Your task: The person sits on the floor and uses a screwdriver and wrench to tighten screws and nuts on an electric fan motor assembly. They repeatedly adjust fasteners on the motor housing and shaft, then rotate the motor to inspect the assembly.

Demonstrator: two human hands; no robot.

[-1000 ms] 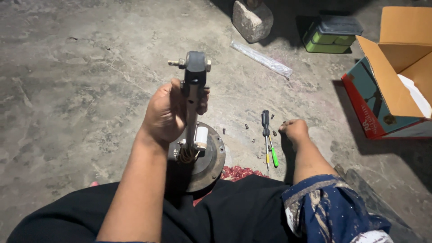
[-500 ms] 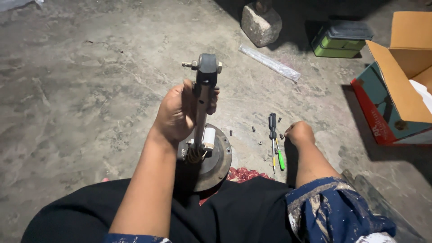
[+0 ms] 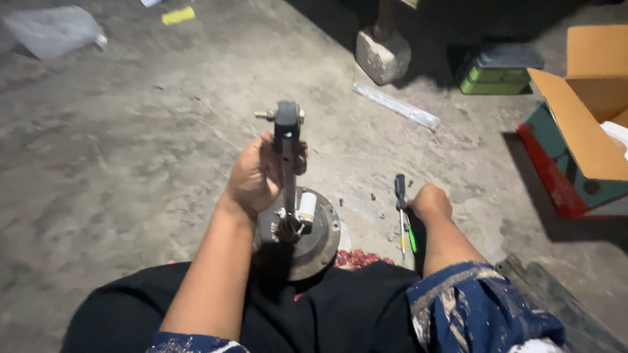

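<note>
1. Your left hand (image 3: 258,175) is wrapped around the upright metal rod (image 3: 288,171) of a fan motor (image 3: 307,232), fingers closed on it just below the dark block on the rod's top end.
2. Your right hand (image 3: 430,201) rests fist-like on the concrete floor (image 3: 131,163), just beside two screwdrivers (image 3: 402,212); you cannot tell whether it grips anything.
3. The motor stands on the floor right against your lap, its round grey housing tipped slightly toward you, so there is almost no room on the near side.
4. To the left and ahead of the rod the floor lies open well out to a crumpled plastic bag (image 3: 52,33) and a yellow scrap (image 3: 178,15) at the far edge.
5. On the right, room is tighter: the screwdrivers and a few small screws (image 3: 356,199) lie near the housing, and farther right an open cardboard box (image 3: 589,124) sits well apart.
6. Ahead to the right are a stone block (image 3: 383,55), a clear flat strip (image 3: 397,105) and a green case (image 3: 496,73).
7. The motor shows a white cylindrical part (image 3: 306,206) beside the rod, wire ends at the rod's base, and a bolt sticking out left from the top block.
</note>
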